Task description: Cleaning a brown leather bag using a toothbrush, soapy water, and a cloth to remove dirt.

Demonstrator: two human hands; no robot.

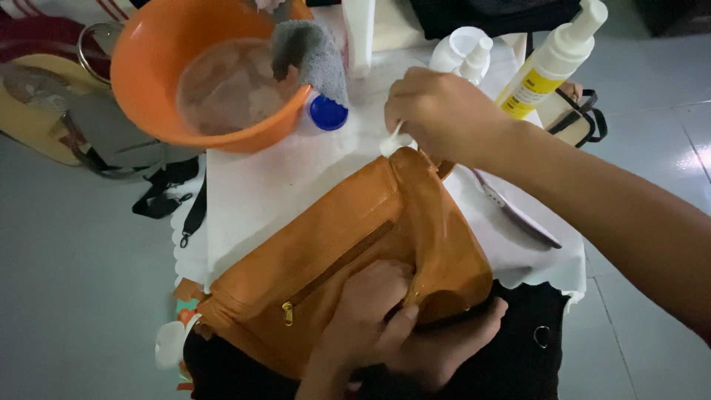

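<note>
A tan leather bag (333, 244) with a zip pocket lies tilted on a small table under a white cloth (259, 185). My left hand (385, 326) grips the bag's near edge, thumb on top and fingers underneath. My right hand (437, 111) is closed on a small white tool (392, 141), whose tip touches the bag's far top corner. The tool's handle is hidden inside the fist.
An orange basin (170, 81) with cloudy water and a grey cloth (311, 52) on its rim stands at the back left. A blue-capped bottle (327, 112), white spray bottles (552, 55), and a flat dark object (518, 215) sit nearby. Bags lie on the floor at left.
</note>
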